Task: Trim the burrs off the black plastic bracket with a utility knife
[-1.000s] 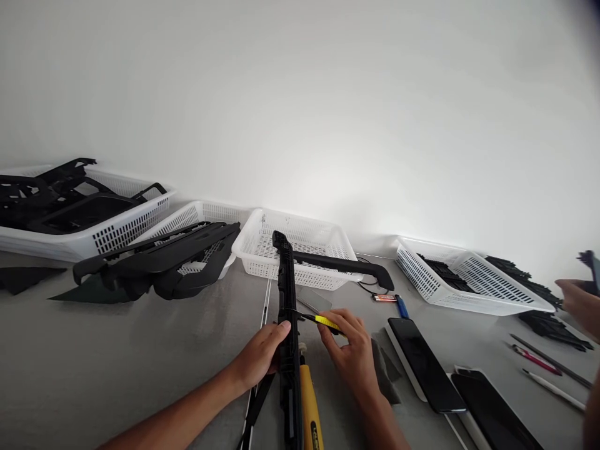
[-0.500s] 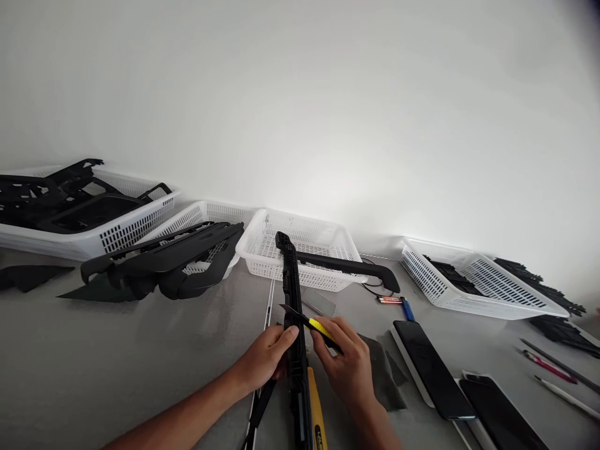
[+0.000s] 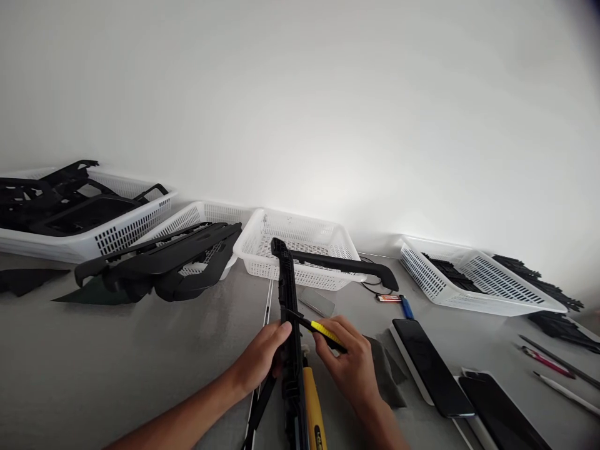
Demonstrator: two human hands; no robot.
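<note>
My left hand (image 3: 260, 357) is closed around a long black plastic trim piece (image 3: 291, 369), its thumb lying on the piece's edge. The trim piece points away from me, its ribbed side showing and its hooked far end in front of the middle basket. In my right hand (image 3: 350, 362) is a utility knife (image 3: 328, 335) with a yellow and black handle. Its blade lies across the trim piece, just beyond my left thumb. Beneath and to the right of the piece is a yellow tool (image 3: 313, 406), partly hidden. A dark cloth (image 3: 387, 373) lies behind my right hand.
A white basket (image 3: 300, 275) with a black handle-like part (image 3: 347, 265) across it stands ahead. Further white baskets (image 3: 135, 225) with black parts stand left, another (image 3: 482, 300) right. Two phones (image 3: 431, 369), a lighter (image 3: 389, 299) and pens (image 3: 548, 362) lie on the right.
The trim piece has shifted slightly left and its far end has dropped a little. The knife blade has moved slightly right and down relative to the view, staying at the piece.
</note>
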